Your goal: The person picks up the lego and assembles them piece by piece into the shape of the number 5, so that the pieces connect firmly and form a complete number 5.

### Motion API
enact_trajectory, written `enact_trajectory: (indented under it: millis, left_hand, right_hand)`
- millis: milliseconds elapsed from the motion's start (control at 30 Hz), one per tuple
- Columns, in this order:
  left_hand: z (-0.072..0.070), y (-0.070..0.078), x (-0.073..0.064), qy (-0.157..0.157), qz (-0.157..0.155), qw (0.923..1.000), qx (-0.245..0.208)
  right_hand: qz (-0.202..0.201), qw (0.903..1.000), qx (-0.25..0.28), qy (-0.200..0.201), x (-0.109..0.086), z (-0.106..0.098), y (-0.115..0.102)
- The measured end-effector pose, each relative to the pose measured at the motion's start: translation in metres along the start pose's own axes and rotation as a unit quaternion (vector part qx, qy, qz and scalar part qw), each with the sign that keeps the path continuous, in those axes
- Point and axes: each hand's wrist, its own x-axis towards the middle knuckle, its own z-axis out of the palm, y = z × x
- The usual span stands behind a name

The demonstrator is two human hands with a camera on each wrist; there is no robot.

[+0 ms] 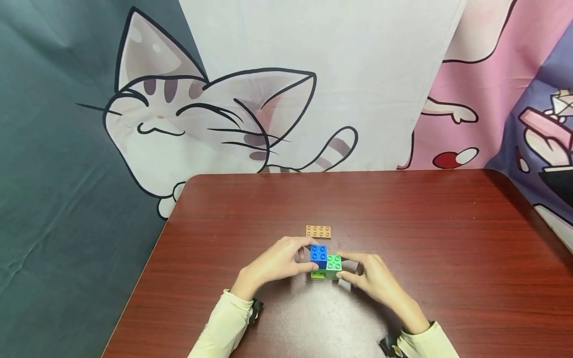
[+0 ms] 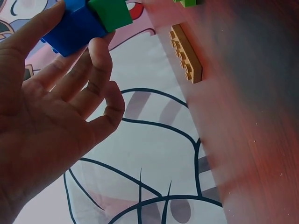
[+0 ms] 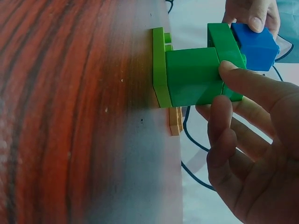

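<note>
My left hand (image 1: 278, 262) pinches a blue brick (image 1: 319, 254) between thumb and fingers, over the left part of a green stack. In the right wrist view the blue brick (image 3: 256, 46) is slightly tilted, right at the studs of the flat green upper piece (image 3: 223, 42). That piece sits on a taller green brick (image 3: 192, 77), overhanging it on one side. Beneath is a light green plate (image 3: 160, 70) with studs showing, at the tabletop. My right hand (image 1: 375, 279) pinches the green stack from the right, thumb and fingertips around its upper part.
An orange-yellow studded plate (image 1: 318, 231) lies on the brown wooden table (image 1: 425, 223) just behind the stack. Past the table's far edge hangs a cloth (image 1: 349, 59) with a cartoon cat. Dark straps (image 1: 255, 310) are on both wrists.
</note>
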Motion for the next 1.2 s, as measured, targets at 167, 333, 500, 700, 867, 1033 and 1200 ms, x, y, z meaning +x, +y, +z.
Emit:
enact_trajectory:
  millis: [167, 333, 500, 700, 867, 1033, 1200]
  left_hand:
    - [0.001, 0.0, -0.002, 0.001, -0.005, 0.9999, -0.01]
    - [0.003, -0.002, -0.002, 0.006, -0.002, 0.9997, -0.024]
    - [0.008, -0.006, -0.002, 0.01, 0.0, 0.9994, -0.033]
    - [0.011, -0.008, -0.004, 0.024, 0.01, 0.9993, -0.027]
    - [0.011, -0.009, -0.004, 0.031, 0.017, 0.9993, -0.014]
    - [0.013, -0.011, -0.004, 0.031, 0.021, 0.9992, -0.011]
    - [0.011, -0.012, -0.008, 0.018, -0.003, 0.9992, -0.035]
  right_hand:
    - [0.002, 1.0, 0.0, 0.001, 0.0, 0.001, 0.002]
    - [0.002, 1.0, 0.0, 0.001, 0.0, 0.001, 0.003]
    - [0.008, 0.9999, 0.007, -0.004, -0.002, 0.002, 0.004]
    - [0.002, 1.0, 0.002, -0.001, -0.002, 0.002, 0.004]
    - [-0.005, 1.0, -0.001, 0.0, 0.0, 0.002, 0.005]
    - [-0.006, 1.0, -0.003, 0.003, 0.001, 0.002, 0.006]
    - [-0.003, 1.0, 0.001, 0.005, 0.001, 0.002, 0.006]
